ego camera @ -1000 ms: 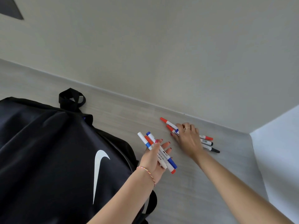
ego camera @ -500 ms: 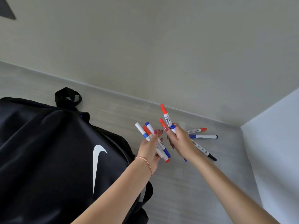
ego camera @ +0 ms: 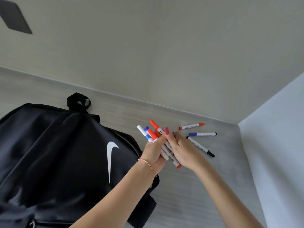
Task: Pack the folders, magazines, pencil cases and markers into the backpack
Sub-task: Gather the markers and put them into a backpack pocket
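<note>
A black backpack [ego camera: 57, 162] with a white swoosh lies flat on the grey table, filling the left half of the head view. Just right of it, my left hand [ego camera: 154, 153] grips a bundle of markers [ego camera: 152, 132] with red and blue caps. My right hand [ego camera: 182, 148] presses against the same bundle from the right, fingers wrapped on the markers. Three thin markers lie loose on the table beyond: a red-capped one [ego camera: 191, 126], a blue-capped one [ego camera: 202, 134] and a black-capped one [ego camera: 200, 146]. No folders, magazines or pencil cases are visible.
The grey table [ego camera: 189, 195] meets a beige wall [ego camera: 148, 55] at the back and a pale wall [ego camera: 279, 153] on the right. A dark panel [ego camera: 14, 18] hangs on the wall at top left. The backpack's carry loop [ego camera: 78, 101] points toward the back wall.
My right hand lifted some markers off the table and brought them left into the bundle held by my left hand. Three thin markers stayed on the table.
</note>
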